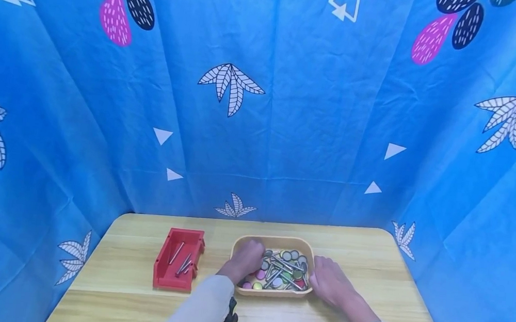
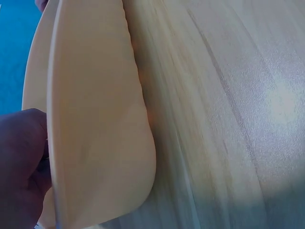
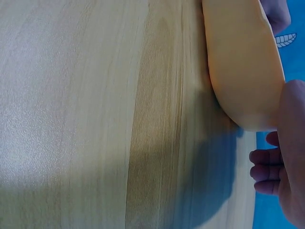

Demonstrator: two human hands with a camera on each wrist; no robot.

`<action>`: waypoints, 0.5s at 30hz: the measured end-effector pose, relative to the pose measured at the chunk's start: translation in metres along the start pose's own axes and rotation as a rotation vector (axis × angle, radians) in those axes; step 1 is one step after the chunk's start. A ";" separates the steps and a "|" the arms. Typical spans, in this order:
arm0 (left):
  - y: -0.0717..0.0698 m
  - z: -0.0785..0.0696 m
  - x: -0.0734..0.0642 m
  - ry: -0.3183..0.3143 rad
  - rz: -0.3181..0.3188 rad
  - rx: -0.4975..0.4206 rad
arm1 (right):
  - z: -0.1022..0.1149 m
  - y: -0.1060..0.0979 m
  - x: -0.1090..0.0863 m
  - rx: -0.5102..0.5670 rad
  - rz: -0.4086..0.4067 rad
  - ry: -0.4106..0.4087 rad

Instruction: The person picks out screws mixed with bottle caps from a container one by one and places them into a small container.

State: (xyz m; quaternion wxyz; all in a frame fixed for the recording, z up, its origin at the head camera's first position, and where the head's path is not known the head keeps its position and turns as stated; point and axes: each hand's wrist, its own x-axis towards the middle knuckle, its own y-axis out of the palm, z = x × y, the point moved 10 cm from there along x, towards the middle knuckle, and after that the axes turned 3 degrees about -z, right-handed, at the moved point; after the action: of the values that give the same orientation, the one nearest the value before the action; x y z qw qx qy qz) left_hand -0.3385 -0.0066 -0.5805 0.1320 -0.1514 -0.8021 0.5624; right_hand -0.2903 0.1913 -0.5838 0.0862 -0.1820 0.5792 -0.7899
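A tan bin [image 1: 273, 293] holds a mix of round coloured caps [image 1: 277, 282] and silver nails [image 1: 290, 281]. My left hand [image 1: 248, 259] reaches into its left side with fingers bent; their tips and anything between them are hidden. In the left wrist view, the bin's wall [image 2: 100, 109] covers part of that hand [image 2: 21, 162]. At the opposite end my right hand [image 1: 332, 282] grips the rim. The right wrist view shows its fingers [image 3: 267, 171] curled below the rim, outside the bin.
A red open-front bin [image 1: 162, 255] stands to the left, with several silver nails [image 1: 183, 266] lying in it. Both bins are on a pale wooden table [image 1: 122, 267]. Blue patterned cloth [image 1: 307, 134] hangs behind and on both sides of the table.
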 end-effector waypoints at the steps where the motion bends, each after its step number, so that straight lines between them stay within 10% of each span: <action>1: 0.001 0.000 0.000 -0.007 0.001 0.002 | 0.000 -0.001 0.000 0.010 -0.005 0.002; 15: 0.001 -0.002 -0.003 -0.009 -0.031 0.114 | -0.001 0.000 0.001 0.037 -0.020 0.014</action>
State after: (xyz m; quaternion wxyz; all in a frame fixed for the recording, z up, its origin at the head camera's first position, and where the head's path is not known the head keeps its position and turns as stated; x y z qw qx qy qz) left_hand -0.3351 -0.0060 -0.5805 0.1457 -0.1288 -0.7716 0.6056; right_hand -0.2918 0.1916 -0.5835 0.0775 -0.1804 0.5634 -0.8025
